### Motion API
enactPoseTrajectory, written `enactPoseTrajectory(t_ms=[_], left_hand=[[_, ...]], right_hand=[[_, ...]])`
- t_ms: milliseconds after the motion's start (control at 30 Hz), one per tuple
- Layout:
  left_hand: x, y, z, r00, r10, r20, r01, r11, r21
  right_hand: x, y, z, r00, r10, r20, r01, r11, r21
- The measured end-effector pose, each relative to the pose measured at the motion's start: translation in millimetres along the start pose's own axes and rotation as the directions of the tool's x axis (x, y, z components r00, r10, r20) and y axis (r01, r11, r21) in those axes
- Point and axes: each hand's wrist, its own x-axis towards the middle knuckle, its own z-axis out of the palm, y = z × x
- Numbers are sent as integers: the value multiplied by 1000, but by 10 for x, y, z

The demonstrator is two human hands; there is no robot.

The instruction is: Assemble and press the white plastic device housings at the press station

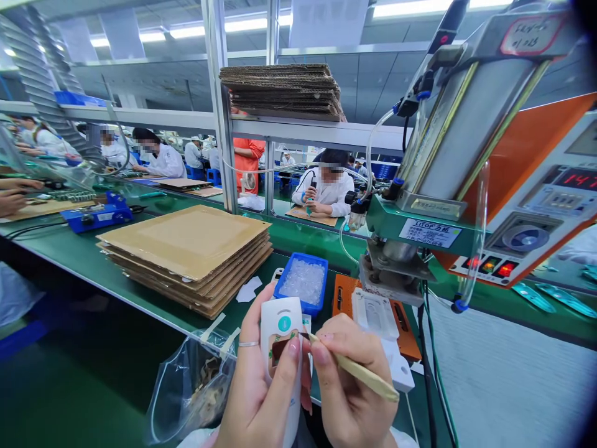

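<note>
My left hand (pixel 261 379) is wrapped round a white handheld plastic device (pixel 282 316), tilted upright toward me. The device has a round teal mark near its top and a dark window (pixel 278 350) with green marks along its edge. My left thumb presses beside that window. Between thumb and fingers, my right hand (pixel 354 367) pinches slim tweezers (pixel 364 373) with a yellowish wrapped handle. Their dark tip is at the window's upper right edge; whether it grips anything there is too small to tell.
A blue tray (pixel 303 283) of small clear pieces stands behind the device. Stacked cardboard sheets (pixel 186 242) lie left. A pneumatic press (pixel 396 249) stands right, over an orange fixture (pixel 344 295). A plastic bag (pixel 196 386) hangs at the bench edge. Co-workers sit beyond.
</note>
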Motion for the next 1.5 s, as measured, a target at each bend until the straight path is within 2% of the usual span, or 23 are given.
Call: enactPoseTrajectory(t_ms=[200, 267, 400, 467, 567, 667, 767, 867, 933, 1000, 1100, 1167, 1267, 1333, 1500], left_hand=[[34, -3, -15, 1000, 20, 21, -20, 999, 43], [47, -10, -25, 1000, 20, 19, -21, 999, 47], [48, -30, -34, 998, 59, -19, -58, 996, 68], [44, -42, -39, 996, 82, -22, -79, 993, 85], [37, -48, -39, 997, 76, -24, -74, 994, 74], [20, -29, -12, 1000, -4, -9, 4, 1000, 21], [-2, -9, 28, 999, -47, -16, 46, 998, -34], [-12, -8, 42, 998, -56, -5, 55, 997, -61], [-14, -13, 34, 996, -78, 36, 80, 995, -63], [-21, -14, 21, 993, -111, 48, 114, 991, -72], [-37, -4, 5, 988, -156, 14, 157, 981, -118], [-40, 7, -5, 989, -150, 2, 149, 978, -148], [-35, 19, -16, 992, -127, -17, 123, 980, -154], [-34, 19, -19, 992, -125, -14, 121, 979, -166], [-30, -9, -34, 986, -165, 31, 167, 962, -217]], right_hand=[[-24, 5, 35, 993, 119, -13, -118, 992, 47], [-28, 20, 36, 996, 93, -11, -93, 996, 17], [-26, 34, 36, 998, -45, 36, 48, 994, -93], [-28, 25, 48, 998, -52, 33, 55, 994, -93], [-26, 5, 89, 993, 102, -53, -101, 995, 11], [-7, -2, 138, 945, 309, -106, -286, 940, 186], [16, 9, 174, 905, 420, -64, -385, 875, 294], [14, 32, 195, 884, 466, -25, -434, 841, 323], [-8, 58, 193, 897, 441, -40, -406, 854, 325], [-44, 88, 161, 932, 353, -79, -317, 902, 294], [-102, 114, 47, 996, 87, -11, -86, 989, 119], [-130, 98, -48, 991, -69, 111, 73, 997, -34], [-158, 34, -138, 954, -167, 248, 219, 955, -201], [-175, -4, -139, 949, -190, 253, 251, 939, -234], [-193, -4, -46, 992, -120, 34, 123, 986, -113]])
